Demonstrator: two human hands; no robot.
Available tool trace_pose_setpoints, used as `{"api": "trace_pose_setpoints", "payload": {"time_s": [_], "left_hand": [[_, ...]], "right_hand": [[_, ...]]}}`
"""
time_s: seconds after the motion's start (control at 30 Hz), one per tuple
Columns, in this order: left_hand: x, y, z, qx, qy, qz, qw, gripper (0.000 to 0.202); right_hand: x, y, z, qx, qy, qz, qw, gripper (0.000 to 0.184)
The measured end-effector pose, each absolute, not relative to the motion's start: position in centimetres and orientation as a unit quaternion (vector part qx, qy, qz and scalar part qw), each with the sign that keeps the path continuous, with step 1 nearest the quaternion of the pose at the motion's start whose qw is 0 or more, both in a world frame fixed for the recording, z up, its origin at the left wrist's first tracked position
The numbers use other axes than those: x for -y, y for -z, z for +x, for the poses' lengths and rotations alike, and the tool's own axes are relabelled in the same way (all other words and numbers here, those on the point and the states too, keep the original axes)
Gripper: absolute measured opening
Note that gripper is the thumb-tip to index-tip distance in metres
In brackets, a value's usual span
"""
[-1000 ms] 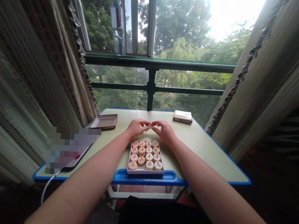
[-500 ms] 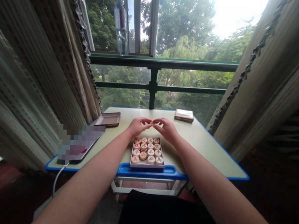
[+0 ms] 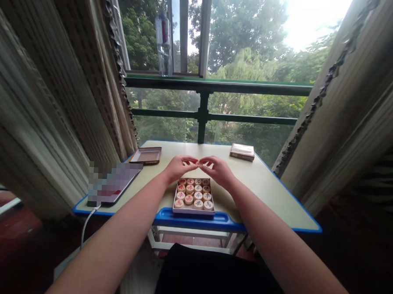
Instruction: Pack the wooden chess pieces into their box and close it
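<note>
My left hand [image 3: 178, 167] and my right hand [image 3: 219, 169] meet above the far end of a small white box [image 3: 193, 211] filled with several round wooden chess pieces [image 3: 194, 194]. Both hands pinch one small round piece [image 3: 199, 163] between their fingertips, with its red marking just showing. The box lies on a pale table [image 3: 263, 185] near its blue front edge.
An open brown box lid [image 3: 146, 155] lies at the table's back left. A closed brown-and-white box [image 3: 242, 151] sits at the back right. A blurred tablet [image 3: 113, 184] with a white cable lies at the left edge. Curtains flank the window railing behind.
The camera has drawn back and shifted right, so the table looks smaller. Both hands stay pinched on the same piece above the box.
</note>
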State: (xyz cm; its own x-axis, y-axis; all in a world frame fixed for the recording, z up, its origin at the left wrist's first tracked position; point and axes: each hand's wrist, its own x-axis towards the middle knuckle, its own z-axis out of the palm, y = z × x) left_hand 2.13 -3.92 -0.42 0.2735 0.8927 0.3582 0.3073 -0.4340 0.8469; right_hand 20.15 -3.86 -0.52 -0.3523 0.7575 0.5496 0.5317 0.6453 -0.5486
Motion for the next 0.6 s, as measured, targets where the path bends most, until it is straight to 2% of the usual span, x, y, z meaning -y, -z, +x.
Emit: {"api": "trace_pose_setpoints", "payload": {"time_s": [0.23, 0.6], "left_hand": [[6.7, 0.5, 0.9, -0.442, -0.415, 0.715, 0.348, 0.041], [9.9, 1.1, -0.7, -0.426, -0.385, 0.765, 0.293, 0.025]], "right_hand": [[5.4, -0.4, 20.0, 0.826, -0.229, -0.378, 0.351, 0.022], [7.2, -1.0, 19.5, 0.862, -0.303, -0.327, 0.241, 0.027]]}}
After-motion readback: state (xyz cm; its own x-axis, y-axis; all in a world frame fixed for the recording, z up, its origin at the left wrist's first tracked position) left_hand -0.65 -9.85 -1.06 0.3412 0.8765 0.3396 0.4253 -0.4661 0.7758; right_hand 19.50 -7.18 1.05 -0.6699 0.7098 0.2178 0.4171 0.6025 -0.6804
